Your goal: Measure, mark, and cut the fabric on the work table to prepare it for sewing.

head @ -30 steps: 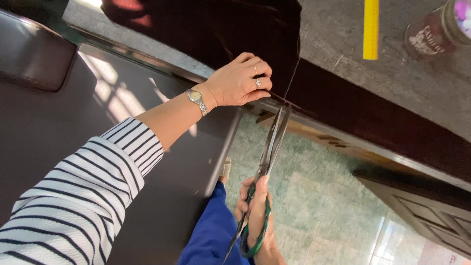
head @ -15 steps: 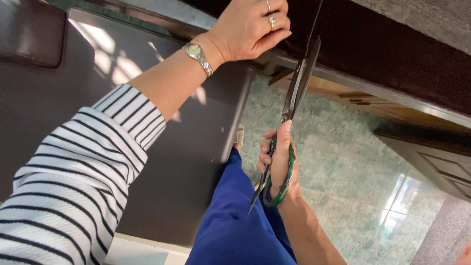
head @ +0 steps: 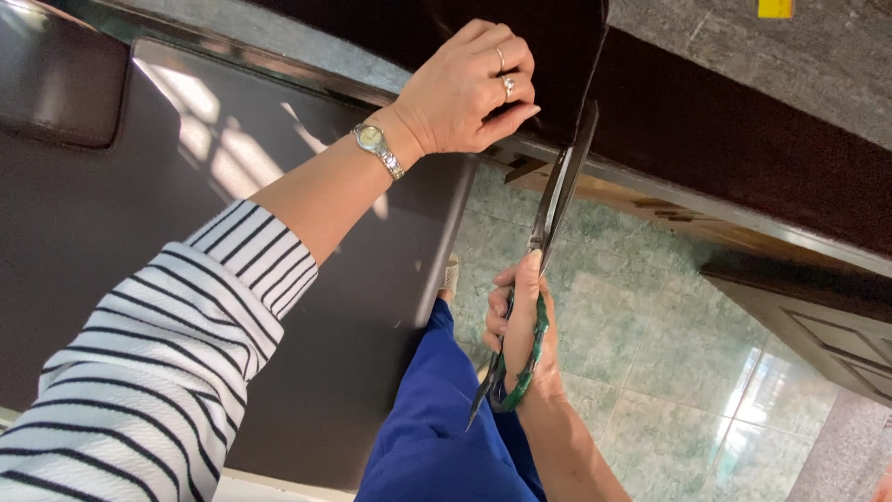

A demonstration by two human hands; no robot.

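Observation:
My left hand (head: 469, 93), with rings and a wristwatch, presses and pinches a dark maroon fabric (head: 725, 121) that hangs over the table edge. My right hand (head: 520, 339) grips a pair of long scissors (head: 548, 223) by their green handles. The blades point up and reach the bottom edge of the fabric, just right of my left hand, where a slit runs upward through the cloth. My left sleeve is striped black and white.
A dark brown tabletop (head: 186, 232) fills the left. A dark padded object (head: 56, 84) lies at its far left corner. Below are my blue trousers (head: 437, 437), a green tiled floor (head: 650, 353) and a wooden cabinet (head: 818, 316) at right.
The view has shifted and the scissors have moved up with my right hand; their tips now meet the fabric's lower edge. My left hand keeps its hold on the cloth.

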